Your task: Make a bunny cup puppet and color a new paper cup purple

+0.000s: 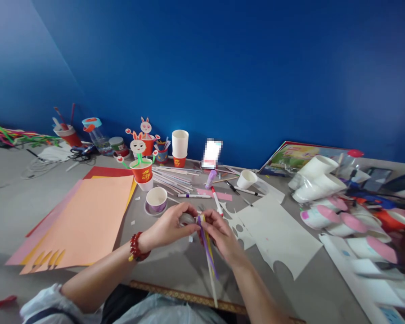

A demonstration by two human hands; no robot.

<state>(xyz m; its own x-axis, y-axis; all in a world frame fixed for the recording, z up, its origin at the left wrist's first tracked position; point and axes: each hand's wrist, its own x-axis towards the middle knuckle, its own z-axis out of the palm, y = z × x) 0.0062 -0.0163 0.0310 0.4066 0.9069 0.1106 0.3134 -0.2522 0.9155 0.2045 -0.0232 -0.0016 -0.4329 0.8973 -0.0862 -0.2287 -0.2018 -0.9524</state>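
Near the table's front, my left hand (177,223) is closed around a roll of clear tape (186,219), its fingertips at the top of a small bundle. Pinched in my right hand (219,231) is that same bundle, made of a purple strip (206,247), a yellow strip (208,242) and a pale stick (212,283) that hangs down toward the table edge. Both hands almost touch at the bundle's top. Beyond them stand a purple-based paper cup (156,199) and red cups with paper rabbit figures (141,170).
Stacked colored paper (84,216) lies at left. Cut white paper (280,229) is at right, beside many paper cups (319,189). Paper sticks (175,180), markers (194,196), a glue stick (210,179) and a phone (212,154) are toward the blue wall.
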